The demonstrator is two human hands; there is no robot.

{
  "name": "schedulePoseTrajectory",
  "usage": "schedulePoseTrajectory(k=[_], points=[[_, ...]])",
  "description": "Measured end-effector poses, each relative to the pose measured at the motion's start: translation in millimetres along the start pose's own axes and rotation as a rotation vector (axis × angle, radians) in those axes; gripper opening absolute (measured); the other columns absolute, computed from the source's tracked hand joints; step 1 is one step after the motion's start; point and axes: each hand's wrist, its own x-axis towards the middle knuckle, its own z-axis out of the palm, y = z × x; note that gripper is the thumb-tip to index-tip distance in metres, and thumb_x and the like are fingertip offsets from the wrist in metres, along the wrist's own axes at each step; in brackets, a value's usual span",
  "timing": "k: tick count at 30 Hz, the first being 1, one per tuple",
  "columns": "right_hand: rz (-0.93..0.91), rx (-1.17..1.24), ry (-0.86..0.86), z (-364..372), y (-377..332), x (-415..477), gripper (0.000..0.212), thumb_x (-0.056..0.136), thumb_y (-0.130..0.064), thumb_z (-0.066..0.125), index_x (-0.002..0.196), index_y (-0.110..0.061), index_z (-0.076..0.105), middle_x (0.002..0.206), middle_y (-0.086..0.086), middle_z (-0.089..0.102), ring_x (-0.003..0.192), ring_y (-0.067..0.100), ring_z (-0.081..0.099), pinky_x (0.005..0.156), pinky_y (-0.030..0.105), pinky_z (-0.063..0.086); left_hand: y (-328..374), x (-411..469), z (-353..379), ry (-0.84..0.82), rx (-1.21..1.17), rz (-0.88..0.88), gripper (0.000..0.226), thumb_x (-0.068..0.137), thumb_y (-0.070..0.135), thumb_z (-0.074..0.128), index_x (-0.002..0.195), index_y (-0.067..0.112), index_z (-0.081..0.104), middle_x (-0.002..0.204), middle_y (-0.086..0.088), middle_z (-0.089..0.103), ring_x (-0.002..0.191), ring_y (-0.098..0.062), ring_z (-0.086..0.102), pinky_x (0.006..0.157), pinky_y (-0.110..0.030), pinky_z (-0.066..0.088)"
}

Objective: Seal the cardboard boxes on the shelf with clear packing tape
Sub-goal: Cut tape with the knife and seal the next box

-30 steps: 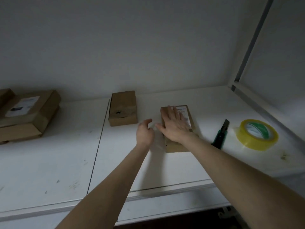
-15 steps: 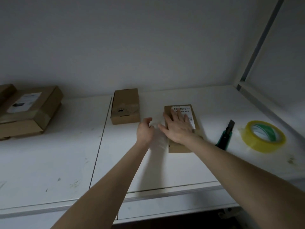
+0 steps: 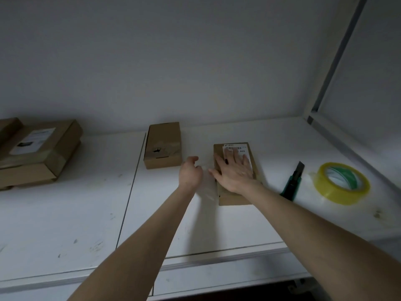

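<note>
While right hand (image 3: pixel 235 177) spreads flat on box (image 3: pixel 235 200), left hand (image 3: pixel 191 173) curls beside.

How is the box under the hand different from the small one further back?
The labelled box has a white barcode label; the plain box shows none, only a dark torn spot on top. The right hand lies flat on the labelled box; nothing touches the plain box. Both are small brown cardboard boxes on the white shelf.
</note>
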Motion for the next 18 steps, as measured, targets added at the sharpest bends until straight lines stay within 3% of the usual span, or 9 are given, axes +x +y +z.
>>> schedulePoseTrajectory(k=[18], points=[[-0.03, -0.041, 0.009, 9, -14, 4, 0.073, 0.094, -0.069, 0.013, 0.155, -0.031, 0.002, 0.163, 0.011, -0.008, 0.149, 0.031, -0.013, 0.118, 0.053, -0.009, -6, -5, -2, 0.019, -0.042, -0.043, 0.046, 0.094, 0.0, 0.037, 0.139, 0.007, 0.043, 0.142, -0.013, 0.046, 0.132, -0.027, 0.042, 0.107, -0.035, 0.037]])
